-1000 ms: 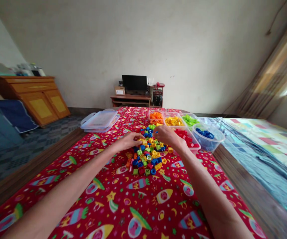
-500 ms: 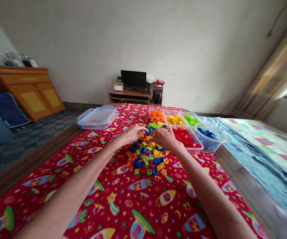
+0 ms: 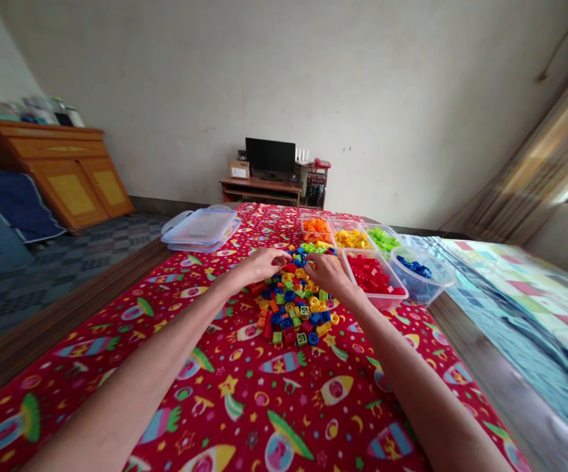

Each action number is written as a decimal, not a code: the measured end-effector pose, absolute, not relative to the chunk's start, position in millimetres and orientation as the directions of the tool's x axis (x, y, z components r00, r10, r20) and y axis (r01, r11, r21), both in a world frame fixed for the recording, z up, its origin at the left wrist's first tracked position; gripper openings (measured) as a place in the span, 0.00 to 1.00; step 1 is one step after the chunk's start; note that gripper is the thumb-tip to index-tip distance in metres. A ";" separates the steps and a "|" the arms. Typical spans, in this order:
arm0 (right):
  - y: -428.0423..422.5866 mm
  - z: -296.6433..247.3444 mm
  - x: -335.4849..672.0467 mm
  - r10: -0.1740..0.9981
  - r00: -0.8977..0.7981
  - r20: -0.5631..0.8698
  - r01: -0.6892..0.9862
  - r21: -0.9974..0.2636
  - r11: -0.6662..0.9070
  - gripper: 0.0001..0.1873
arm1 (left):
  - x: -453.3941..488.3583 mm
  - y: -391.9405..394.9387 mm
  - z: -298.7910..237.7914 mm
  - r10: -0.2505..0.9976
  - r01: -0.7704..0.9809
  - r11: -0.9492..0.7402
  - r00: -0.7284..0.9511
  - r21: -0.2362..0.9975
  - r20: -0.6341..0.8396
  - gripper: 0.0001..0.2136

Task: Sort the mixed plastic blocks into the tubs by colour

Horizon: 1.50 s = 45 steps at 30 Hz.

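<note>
A pile of mixed toy building bricks (image 3: 296, 305) in red, blue, yellow, green and orange lies on the red patterned tablecloth (image 3: 244, 413). My left hand (image 3: 265, 264) is at the pile's upper left edge, fingers curled together. Over the upper right side of the pile is my right hand (image 3: 327, 273), its fingers bent down and closed. Whatever either hand holds is too small or hidden to make out. Right of my right hand stands a clear box of red bricks (image 3: 372, 275). Behind it are boxes of orange bricks (image 3: 316, 227), yellow bricks (image 3: 351, 240) and green bricks (image 3: 383, 240).
A round clear tub (image 3: 439, 278) with blue bricks (image 3: 413, 267) stands at the table's right edge. Stacked clear lids (image 3: 202, 228) lie at the far left. A bed (image 3: 505, 295) adjoins on the right. Beyond are a monitor (image 3: 270, 155) on a desk and a wooden cabinet (image 3: 72, 174).
The view has shifted slightly, so the scene sits a little further right. Both hands stay over the upper part of the pile, with small finger movements.
</note>
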State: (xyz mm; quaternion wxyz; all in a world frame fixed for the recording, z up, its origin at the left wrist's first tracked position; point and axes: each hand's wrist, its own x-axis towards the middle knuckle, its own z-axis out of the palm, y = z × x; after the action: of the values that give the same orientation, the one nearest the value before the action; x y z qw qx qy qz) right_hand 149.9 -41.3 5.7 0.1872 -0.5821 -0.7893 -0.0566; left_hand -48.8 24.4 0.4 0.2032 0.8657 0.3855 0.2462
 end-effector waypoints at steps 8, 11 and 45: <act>-50.8 0.2 140.2 0.843 -0.483 0.237 0.860 -0.051 0.507 0.15 | -44.1 13.0 1.9 0.764 0.682 -0.624 0.634 0.381 0.117 0.14; -48.0 0.1 140.4 0.853 -0.442 0.276 0.874 -0.081 0.479 0.14 | -44.7 13.7 -0.7 0.764 0.671 -0.624 0.630 0.401 0.136 0.14; -30.9 37.0 166.3 0.936 -0.196 0.291 0.861 -0.405 0.307 0.13 | -72.7 29.4 -13.0 0.862 0.703 -0.439 0.154 0.559 0.484 0.14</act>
State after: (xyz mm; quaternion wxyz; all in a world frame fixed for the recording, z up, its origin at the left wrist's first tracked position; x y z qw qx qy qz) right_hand 166.3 -30.9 37.0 0.2468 -0.5839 -0.7697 0.0759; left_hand -72.7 29.4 -13.0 0.1012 0.7527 0.5198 0.3912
